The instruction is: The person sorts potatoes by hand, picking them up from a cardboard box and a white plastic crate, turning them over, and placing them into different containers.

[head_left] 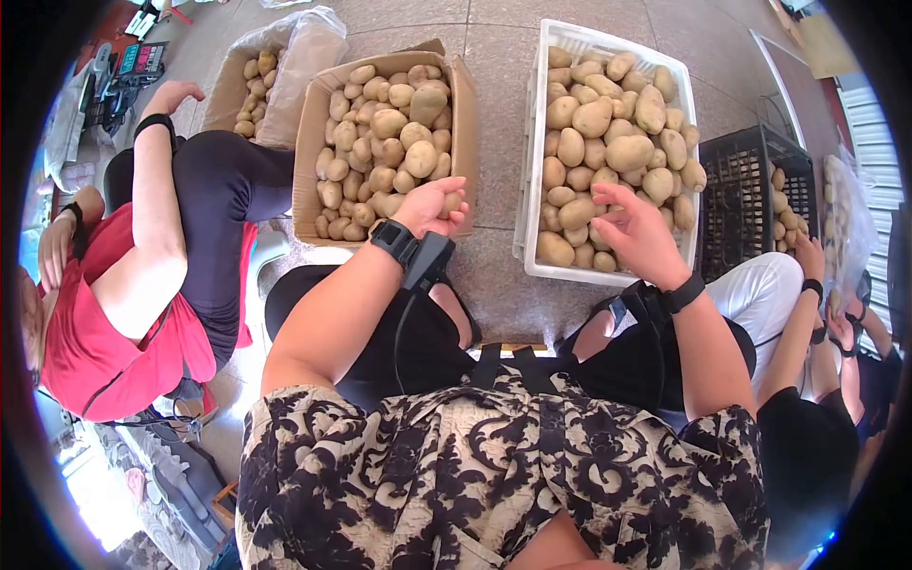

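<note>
My left hand [431, 207] is over the near right corner of a cardboard box [465, 133] heaped with potatoes [388, 123]. Its fingers curl round a potato [454, 203], partly hidden by the hand. To the right stands a white plastic crate [532, 157], full of more potatoes [617, 123]. Above this crate's near part, my right hand [642, 236] is open, thumb and forefinger apart, fingertips close over the potatoes. Both wrists carry dark straps.
A second cardboard box [220, 95] with a plastic liner and potatoes stands at the back left. Right of the white crate is a black crate [736, 180] with potatoes. A person in red [123, 351] sits to my left; other people sit to my right.
</note>
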